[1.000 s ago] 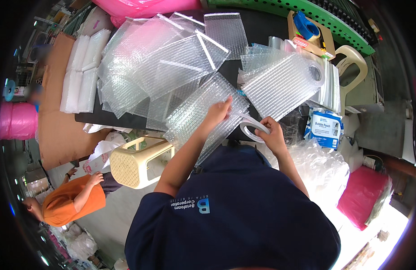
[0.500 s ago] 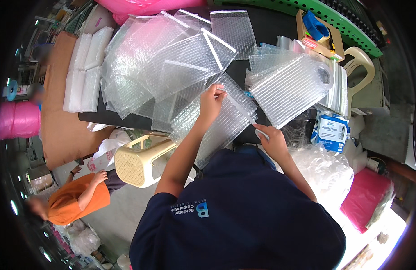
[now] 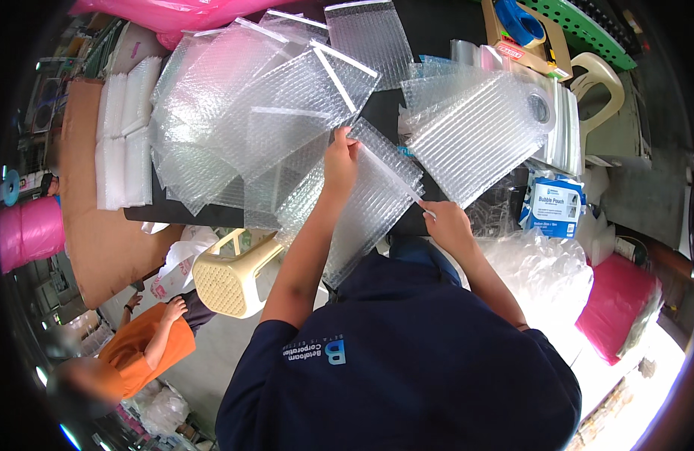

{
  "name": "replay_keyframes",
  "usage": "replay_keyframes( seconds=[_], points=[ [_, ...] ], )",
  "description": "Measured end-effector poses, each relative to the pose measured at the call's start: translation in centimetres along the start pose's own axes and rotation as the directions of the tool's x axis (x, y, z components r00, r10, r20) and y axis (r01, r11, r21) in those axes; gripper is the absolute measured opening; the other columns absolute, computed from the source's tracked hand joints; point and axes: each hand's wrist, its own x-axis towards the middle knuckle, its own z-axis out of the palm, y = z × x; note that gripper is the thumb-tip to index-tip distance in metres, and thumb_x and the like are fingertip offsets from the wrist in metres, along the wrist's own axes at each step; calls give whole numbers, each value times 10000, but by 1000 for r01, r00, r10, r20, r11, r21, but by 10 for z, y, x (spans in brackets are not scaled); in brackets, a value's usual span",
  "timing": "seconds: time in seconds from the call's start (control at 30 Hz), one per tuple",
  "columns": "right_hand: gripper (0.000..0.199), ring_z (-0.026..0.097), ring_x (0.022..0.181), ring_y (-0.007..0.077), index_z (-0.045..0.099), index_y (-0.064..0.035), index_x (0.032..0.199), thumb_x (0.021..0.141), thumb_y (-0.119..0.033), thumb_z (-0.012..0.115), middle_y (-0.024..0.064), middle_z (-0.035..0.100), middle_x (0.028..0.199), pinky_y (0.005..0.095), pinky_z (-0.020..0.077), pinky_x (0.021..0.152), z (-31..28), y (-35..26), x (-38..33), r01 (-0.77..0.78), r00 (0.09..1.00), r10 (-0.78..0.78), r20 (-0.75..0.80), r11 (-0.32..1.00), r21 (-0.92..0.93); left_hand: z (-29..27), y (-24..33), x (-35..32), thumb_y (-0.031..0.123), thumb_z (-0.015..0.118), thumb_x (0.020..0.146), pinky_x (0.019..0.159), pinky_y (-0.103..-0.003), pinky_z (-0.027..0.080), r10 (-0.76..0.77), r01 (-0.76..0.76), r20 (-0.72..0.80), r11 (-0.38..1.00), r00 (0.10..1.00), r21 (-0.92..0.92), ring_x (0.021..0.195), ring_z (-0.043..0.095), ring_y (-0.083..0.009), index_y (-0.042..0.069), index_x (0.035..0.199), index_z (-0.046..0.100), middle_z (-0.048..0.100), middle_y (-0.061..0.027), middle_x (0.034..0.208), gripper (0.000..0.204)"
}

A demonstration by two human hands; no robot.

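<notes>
Pinching left hand point(image 3: 341, 159): closed, by my remote view, on the upper end of a white strip point(image 3: 390, 172), near the centre of the frame.
Right hand point(image 3: 448, 225): apart from the left, lower and to its right, fingers closed at the strip's lower end; I cannot tell how much of a tape roll sits inside them.
White strip: drawn straight between both hands, slanting down to the right over the bubble sheet point(image 3: 339, 207); whether it is stuck down I cannot make out.
Bubble sheet: mid-frame, on the near side of the black table point(image 3: 437, 31), its lower end reaching toward the dark shirt point(image 3: 407, 361).
Step in hand: I judge it to be lining the strip up along the sheet's edge.
Next move: to me it calls for even tension and a straight line before pressing, since a slack strip could wrinkle.
Overlapping clear sheets point(image 3: 211, 120): upper left, several bearing white strips.
Ribbed sheet point(image 3: 471, 143): right of centre, a tape roll point(image 3: 550, 113) at its upper right.
Cream stool point(image 3: 225, 287): lower left, a co-worker in an orange shirt point(image 3: 166, 346) beyond it.
</notes>
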Motion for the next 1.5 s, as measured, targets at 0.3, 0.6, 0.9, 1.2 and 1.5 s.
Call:
replay_keyframes(
  seconds=[0.3, 0.6, 0.9, 1.2, 1.5],
  points=[
    [312, 628, 794, 342, 659, -135, 1066, 798, -135, 501, 161, 651, 846, 434, 511, 724, 6, 7, 16, -42, 997, 46, 63, 997, -70, 2, -2, 4, 11, 611, 814, 617, -338, 503, 21, -20, -3, 996, 1000, 82, 697, 647, -279, -7, 1103, 430, 654, -144, 791, 341],
    [313, 632, 794, 347, 661, -140, 1063, 793, -143, 503, 163, 652, 839, 441, 515, 726, 8, 7, 22, -41, 995, 51, 91, 994, -105, 2, -2, 7, 0, 619, 804, 627, -334, 510, -8, 7, 12, 996, 1000, 87, 689, 651, -269, -14, 1106, 434, 655, -142, 780, 355],
    [303, 630, 782, 356, 665, -147, 1051, 794, -164, 505, 169, 647, 814, 444, 515, 718, 12, 12, 26, -46, 995, 55, 80, 992, -116, 3, -4, 7, 2, 623, 796, 621, -333, 506, -3, 3, 1, 994, 1000, 112, 686, 653, -272, -23, 1096, 443, 655, -140, 769, 351],
    [297, 629, 788, 350, 665, -147, 1047, 798, -166, 503, 154, 646, 819, 443, 515, 714, 11, 9, 25, -33, 993, 49, 109, 990, -138, 4, -6, 9, 6, 632, 792, 629, -325, 510, -32, 31, 6, 994, 999, 102, 675, 658, -266, -15, 1129, 421, 663, -138, 751, 398],
    [292, 617, 785, 345, 666, -160, 1059, 781, -177, 580, 145, 646, 822, 437, 493, 728, 18, 14, 28, -60, 994, 72, 77, 988, -142, 1, 14, 8, 31, 666, 755, 652, -358, 485, 62, -31, -192, 986, 979, 162, 709, 609, -286, 33, 1109, 461, 588, -150, 892, 410]
  ],
)
